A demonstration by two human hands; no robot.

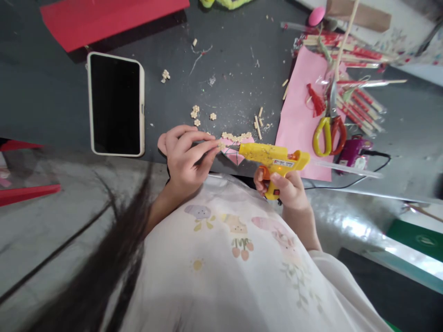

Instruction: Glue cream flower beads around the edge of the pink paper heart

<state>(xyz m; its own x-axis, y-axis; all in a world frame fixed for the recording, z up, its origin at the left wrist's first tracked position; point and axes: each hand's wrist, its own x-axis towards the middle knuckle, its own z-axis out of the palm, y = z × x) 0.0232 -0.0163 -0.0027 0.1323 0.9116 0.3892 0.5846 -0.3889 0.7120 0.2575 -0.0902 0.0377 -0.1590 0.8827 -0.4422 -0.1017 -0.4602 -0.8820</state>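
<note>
My right hand is wrapped round the handle of a yellow hot glue gun, its nozzle pointing left. Between the thumb and fingertips of my left hand is a small cream flower-shaped piece, right at the nozzle's tip. Under the nozzle lies a pink paper heart with dark lines on it. A row of similar flower pieces runs along its upper edge. More loose flower pieces rest on the dark table beyond my left hand.
A phone or tablet in a white case lies left. Short cut sticks are beyond the heart. At right, scissors and a red tassel lie on pink paper, near wrapped chopsticks and a purple box. Red card is at the back.
</note>
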